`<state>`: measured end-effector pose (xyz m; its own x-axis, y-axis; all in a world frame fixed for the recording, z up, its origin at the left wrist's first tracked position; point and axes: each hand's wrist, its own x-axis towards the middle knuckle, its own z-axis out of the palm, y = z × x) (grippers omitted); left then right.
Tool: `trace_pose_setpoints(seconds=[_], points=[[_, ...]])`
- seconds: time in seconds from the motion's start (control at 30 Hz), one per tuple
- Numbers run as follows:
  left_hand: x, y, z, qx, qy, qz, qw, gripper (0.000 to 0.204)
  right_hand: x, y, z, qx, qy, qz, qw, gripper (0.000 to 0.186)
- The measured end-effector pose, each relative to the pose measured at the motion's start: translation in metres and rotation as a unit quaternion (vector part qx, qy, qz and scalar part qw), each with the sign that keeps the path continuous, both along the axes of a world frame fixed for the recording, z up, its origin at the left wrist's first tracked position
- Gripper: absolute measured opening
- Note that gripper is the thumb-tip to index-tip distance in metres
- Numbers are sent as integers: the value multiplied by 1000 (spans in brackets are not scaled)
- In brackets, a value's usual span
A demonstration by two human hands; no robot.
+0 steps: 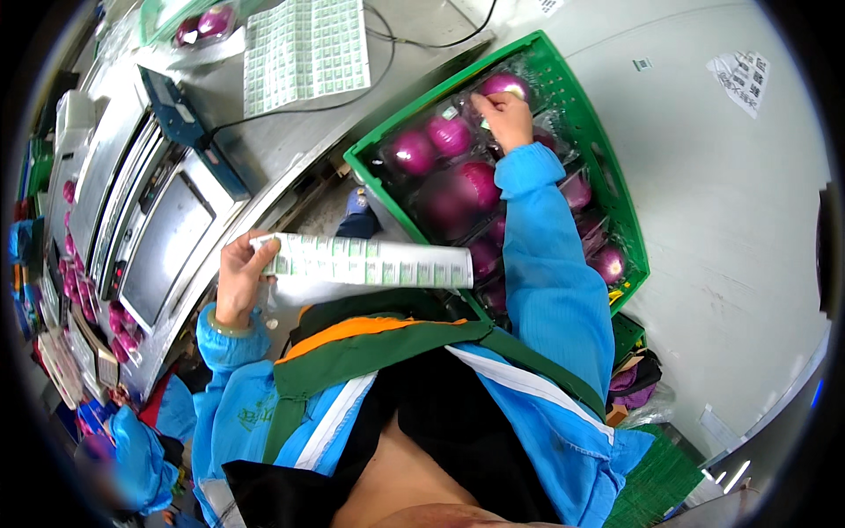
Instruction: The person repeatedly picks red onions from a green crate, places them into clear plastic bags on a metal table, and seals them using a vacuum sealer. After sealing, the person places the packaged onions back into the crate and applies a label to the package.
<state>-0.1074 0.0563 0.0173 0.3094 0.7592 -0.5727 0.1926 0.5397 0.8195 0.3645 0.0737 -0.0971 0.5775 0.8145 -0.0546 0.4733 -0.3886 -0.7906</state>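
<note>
My left hand [239, 277] pinches one end of a strip of small green-and-white stickers [378, 262], which stretches to the right across my front. My right hand [505, 121] is over the far end of a green plastic crate [627, 224], its thumb and fingertips closed at a wrapped red onion [503, 85]. What lies between those fingertips, if anything, is too small to make out. Clear-wrapped packs of red onions [449, 136] fill the crate, and one has a small sticker on top. My right sleeve hides part of the packs.
On the steel table [290, 132] to the left lie a larger sticker sheet [306, 55], a black cable and a wrapping machine [167, 238]. More onions [79, 282] lie beyond it. A person in blue [141, 462] is at lower left. Another green crate [656, 480] stands lower right.
</note>
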Motion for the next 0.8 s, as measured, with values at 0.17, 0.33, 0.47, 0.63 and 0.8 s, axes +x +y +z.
trace_pose_setpoints(seconds=[0.17, 0.33, 0.47, 0.63, 0.8], points=[[6, 7, -2, -16, -42, -45, 998, 14, 63, 5, 34, 107, 162, -88, 977, 21], [21, 17, 2, -14, -42, -82, 996, 16, 96, 33, -11, 75, 22, -128, 989, 24], [22, 16, 10, 7, -20, -84, 996, 16, 84, 40, -14, -20, -137, -186, 973, 32], [20, 9, 25, 71, -30, -107, 991, 14, 39, -4, 39, 114, -87, -63, 988, 20], [29, -6, 46, 95, -32, -114, 988, 11, -97, -90, 136, -74, 365, 344, 862, 24]])
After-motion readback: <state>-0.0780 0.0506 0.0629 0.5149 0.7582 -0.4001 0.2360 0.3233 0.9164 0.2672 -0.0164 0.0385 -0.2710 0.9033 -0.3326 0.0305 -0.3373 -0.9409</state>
